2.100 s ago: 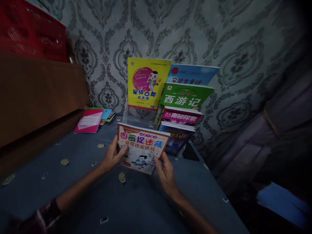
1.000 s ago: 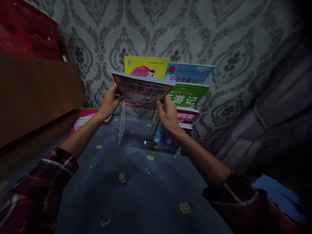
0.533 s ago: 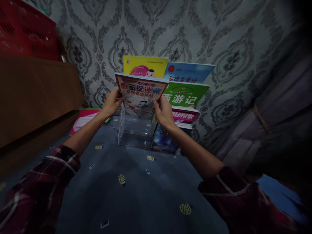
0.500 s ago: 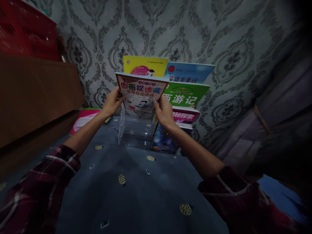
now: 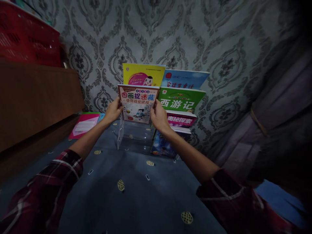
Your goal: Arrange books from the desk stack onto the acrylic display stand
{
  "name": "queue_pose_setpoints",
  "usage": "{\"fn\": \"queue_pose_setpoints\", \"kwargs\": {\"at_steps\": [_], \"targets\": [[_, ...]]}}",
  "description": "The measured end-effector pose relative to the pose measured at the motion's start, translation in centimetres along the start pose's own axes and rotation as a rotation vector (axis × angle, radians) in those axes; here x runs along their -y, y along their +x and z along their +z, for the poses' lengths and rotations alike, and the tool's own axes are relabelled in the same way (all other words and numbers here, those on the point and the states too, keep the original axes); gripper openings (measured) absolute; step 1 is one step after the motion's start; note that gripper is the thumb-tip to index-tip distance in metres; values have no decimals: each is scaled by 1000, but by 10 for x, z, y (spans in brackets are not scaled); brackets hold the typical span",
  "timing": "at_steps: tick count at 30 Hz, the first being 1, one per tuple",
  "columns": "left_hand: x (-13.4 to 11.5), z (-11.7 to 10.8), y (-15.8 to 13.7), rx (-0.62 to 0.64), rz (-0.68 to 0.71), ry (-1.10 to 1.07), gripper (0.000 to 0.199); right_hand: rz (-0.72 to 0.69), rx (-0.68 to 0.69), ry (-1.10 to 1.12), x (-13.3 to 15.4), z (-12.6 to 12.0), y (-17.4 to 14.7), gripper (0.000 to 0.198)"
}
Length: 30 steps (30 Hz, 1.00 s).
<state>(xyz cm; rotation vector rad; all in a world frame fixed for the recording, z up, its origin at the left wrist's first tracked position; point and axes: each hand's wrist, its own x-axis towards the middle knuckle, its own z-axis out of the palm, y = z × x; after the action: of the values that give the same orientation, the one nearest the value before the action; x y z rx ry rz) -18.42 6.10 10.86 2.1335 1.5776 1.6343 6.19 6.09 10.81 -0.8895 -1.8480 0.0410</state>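
Note:
Between my two hands stands a brown-bordered picture book [image 5: 137,105], its cover facing me. My left hand [image 5: 113,112] grips its left edge and my right hand [image 5: 159,116] its right edge. The book is in the left column of a clear acrylic book rack [image 5: 136,138], in front of a yellow book [image 5: 142,74]; whether its bottom edge rests on a tier is hard to tell. The right column holds a blue book [image 5: 185,78], a green book [image 5: 181,99], a pink book [image 5: 181,119] and a dark blue book [image 5: 163,145].
Pink and other booklets [image 5: 84,126] lie to the left on the dark blue patterned cloth [image 5: 136,208]. A wooden cabinet [image 5: 39,100] with a red basket [image 5: 29,42] stands at the left. Patterned wallpaper [image 5: 226,65] rises behind; a tied curtain [image 5: 258,120] hangs at the right.
Both hands have lowered the picture book in front of the yellow one, and it now stands straighter. The camera view has shifted slightly.

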Motion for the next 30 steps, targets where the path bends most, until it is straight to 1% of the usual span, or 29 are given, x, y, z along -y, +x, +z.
{"fn": "queue_pose_setpoints", "kwargs": {"at_steps": [4,9,14,17,20,23,27,30], "targets": [[-6,3,-5,18,-50,183,19,-23,-9,-17,-6,7,-7,67],[-7,6,-3,2,-50,264,13,-32,-38,-57,-11,20,-16,75],[-6,8,2,-5,-46,321,9,-59,-58,-84,-9,32,-28,72],[-8,10,5,-5,-69,337,9,-64,-64,-96,-7,35,-35,70],[-10,12,7,-3,-67,341,9,-97,-63,-93,-7,36,-42,69],[-11,13,9,-3,-68,358,9,-122,-18,-83,-10,37,-47,68],[-11,13,12,6,-72,365,10,-106,75,-57,-15,37,-47,69],[-10,12,15,11,-61,361,10,-90,102,-46,-16,38,-43,67]]}}
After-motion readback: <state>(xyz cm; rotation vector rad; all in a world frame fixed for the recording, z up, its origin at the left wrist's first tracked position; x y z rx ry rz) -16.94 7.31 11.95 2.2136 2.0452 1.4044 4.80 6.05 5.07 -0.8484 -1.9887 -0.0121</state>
